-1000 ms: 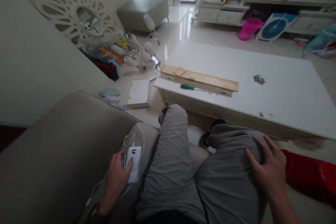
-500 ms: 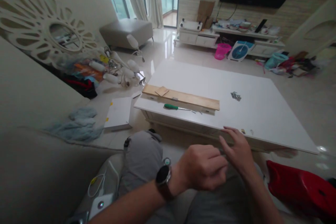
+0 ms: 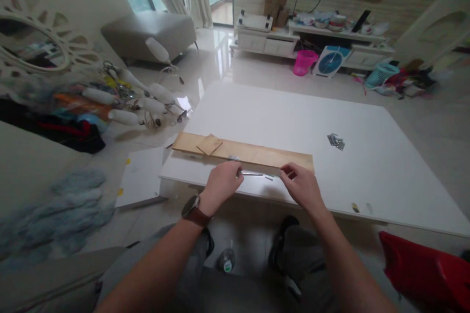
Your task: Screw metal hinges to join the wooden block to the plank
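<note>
My left hand rests on the front edge of the white coffee table, closed over the handle of a screwdriver; only its metal shaft shows, pointing right. My right hand sits just right of the shaft tip, fingers curled in a pinch at the near edge of a long wooden plank. What it pinches is too small to tell. A small square wood piece lies on the plank's left end. Small metal brackets lie further right on the table.
A chandelier and a white board lie on the floor at left. A bottle stands between my feet. A red object is at lower right. A pink basket and fan stand before the far TV unit.
Both hands have moved from my lap up onto the table's front edge. The left now covers the screwdriver handle, the right is by the plank. The view has come closer to the table.
</note>
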A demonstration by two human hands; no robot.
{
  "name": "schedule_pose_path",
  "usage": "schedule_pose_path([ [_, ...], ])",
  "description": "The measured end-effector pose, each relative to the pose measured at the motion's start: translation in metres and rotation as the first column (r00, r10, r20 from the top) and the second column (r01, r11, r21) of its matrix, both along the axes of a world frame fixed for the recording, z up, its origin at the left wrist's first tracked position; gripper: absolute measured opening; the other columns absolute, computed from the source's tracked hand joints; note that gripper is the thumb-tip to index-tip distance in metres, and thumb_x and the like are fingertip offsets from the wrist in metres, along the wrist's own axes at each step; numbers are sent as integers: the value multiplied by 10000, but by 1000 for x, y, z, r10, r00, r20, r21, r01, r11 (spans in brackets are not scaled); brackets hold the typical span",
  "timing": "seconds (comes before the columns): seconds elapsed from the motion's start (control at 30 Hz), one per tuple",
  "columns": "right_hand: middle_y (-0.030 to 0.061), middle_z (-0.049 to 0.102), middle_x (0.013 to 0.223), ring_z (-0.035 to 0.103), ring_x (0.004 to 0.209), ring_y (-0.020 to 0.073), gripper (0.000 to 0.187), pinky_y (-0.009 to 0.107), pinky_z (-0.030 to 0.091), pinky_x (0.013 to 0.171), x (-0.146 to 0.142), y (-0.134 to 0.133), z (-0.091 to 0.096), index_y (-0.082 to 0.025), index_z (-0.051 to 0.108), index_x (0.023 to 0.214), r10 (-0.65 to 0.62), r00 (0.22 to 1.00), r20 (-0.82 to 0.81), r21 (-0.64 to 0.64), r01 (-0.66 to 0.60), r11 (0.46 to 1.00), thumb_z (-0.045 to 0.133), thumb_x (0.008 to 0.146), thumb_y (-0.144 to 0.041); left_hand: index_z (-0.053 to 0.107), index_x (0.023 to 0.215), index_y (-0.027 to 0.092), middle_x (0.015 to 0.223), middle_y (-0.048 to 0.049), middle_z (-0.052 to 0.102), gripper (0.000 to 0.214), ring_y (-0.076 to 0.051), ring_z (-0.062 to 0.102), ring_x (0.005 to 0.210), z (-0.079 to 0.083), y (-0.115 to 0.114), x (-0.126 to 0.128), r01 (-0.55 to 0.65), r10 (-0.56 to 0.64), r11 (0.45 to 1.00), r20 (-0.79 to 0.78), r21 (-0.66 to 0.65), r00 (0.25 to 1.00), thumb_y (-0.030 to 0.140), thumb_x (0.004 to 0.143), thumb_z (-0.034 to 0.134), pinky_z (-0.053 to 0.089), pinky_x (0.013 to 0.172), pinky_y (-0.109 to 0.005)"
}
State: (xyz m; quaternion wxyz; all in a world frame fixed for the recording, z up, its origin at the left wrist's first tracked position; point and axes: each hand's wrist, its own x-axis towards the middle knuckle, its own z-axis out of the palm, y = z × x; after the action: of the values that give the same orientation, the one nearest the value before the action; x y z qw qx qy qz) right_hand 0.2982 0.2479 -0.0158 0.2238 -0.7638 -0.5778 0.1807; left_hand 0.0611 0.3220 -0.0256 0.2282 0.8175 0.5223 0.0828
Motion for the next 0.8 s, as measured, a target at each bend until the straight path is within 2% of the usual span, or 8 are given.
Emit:
schedule_pose_path([
  [0.17, 42, 804, 882, 731, 778, 222, 139, 329, 496, 720, -16, 15, -6, -238, 728, 899, 77, 997, -22, -49, -78, 996, 603, 917, -297, 799, 955, 193, 945, -82, 803, 172, -223, 723, 889, 10, 23, -15, -149, 149, 989, 14, -2, 989, 191, 889, 640, 498, 772, -303],
  [0.23, 43, 808, 905, 727, 785, 222, 143, 328, 496, 721, -21, 15, -7, -241, 729, 908, 91, 996, -20, -51, -92, 994, 599, 927, -300, 803, 945, 189, 932, -82, 801, 181, -224, 720, 886, 15, 32, -25, -258, 258, 966, 2, 9, 966, 186, 883, 632, 507, 801, -310],
  [0.3, 46, 807, 909, 726, 787, 222, 148, 330, 497, 726, -22, 10, -8, -238, 727, 910, 106, 994, -8, -48, -106, 993, 594, 935, -299, 804, 892, 182, 928, -90, 799, 152, -233, 713, 902, 17, 38, -36, -308, 308, 951, -25, -4, 951, 196, 860, 656, 509, 817, -315],
  [0.43, 59, 812, 955, 734, 820, 230, 135, 341, 499, 754, -16, -6, 3, -227, 723, 943, 137, 989, 63, -44, -135, 990, 597, 932, -273, 795, 907, 176, 965, -98, 801, 150, -237, 713, 935, 16, 43, -57, -340, 339, 939, -24, -44, 940, 239, 856, 669, 501, 810, -307],
  [0.57, 85, 813, 1050, 739, 874, 252, 177, 365, 511, 783, -5, -19, 35, -222, 731, 1051, 125, 974, 190, -35, -121, 992, 613, 926, -265, 732, 1097, 145, 1052, -106, 794, 260, -226, 709, 964, 16, 52, -73, -379, 380, 925, 72, -23, 922, 264, 869, 688, 504, 833, -294],
  [0.67, 91, 812, 971, 725, 798, 248, 180, 365, 507, 757, 3, -17, 50, -212, 750, 1040, 137, 961, 239, -74, -123, 990, 630, 906, -216, 693, 1180, 121, 1137, -134, 776, 328, -216, 705, 982, 11, 58, -80, -404, 405, 914, 86, -28, 910, 253, 880, 695, 505, 853, -290],
  [0.73, 91, 813, 979, 724, 806, 240, 203, 358, 512, 780, 4, -11, 46, -205, 758, 1050, 103, 968, 228, -65, -90, 994, 635, 893, -170, 686, 1208, 111, 1168, -150, 766, 354, -225, 703, 1018, 8, 57, -77, -391, 393, 920, 93, -31, 915, 238, 878, 705, 508, 881, -300],
  [0.8, 96, 813, 1016, 733, 867, 235, 223, 344, 518, 821, 1, -2, 30, -182, 759, 1066, 82, 977, 195, -73, -69, 995, 607, 910, -136, 698, 1193, 108, 1141, -143, 772, 334, -234, 705, 1027, 6, 52, -67, -344, 346, 938, 97, -43, 933, 232, 883, 699, 512, 892, -311],
])
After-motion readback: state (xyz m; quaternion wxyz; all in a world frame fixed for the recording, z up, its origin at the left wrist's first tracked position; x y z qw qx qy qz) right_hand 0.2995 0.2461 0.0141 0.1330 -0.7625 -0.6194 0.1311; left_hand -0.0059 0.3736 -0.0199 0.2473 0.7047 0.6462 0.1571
